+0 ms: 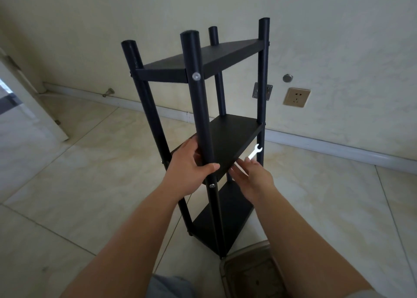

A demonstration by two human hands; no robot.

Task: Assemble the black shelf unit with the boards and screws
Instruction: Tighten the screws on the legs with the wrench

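The black shelf unit (203,108) stands upright on the tiled floor (90,173). At its nearest post (198,108), level with the middle board (230,144), the left hand (187,169) wraps curled fingers and thumb around the post. To the right of that post, the right hand (252,180) pinches a white wrench (254,152). Behind the unit, a wall socket (296,97) sits on the wall.
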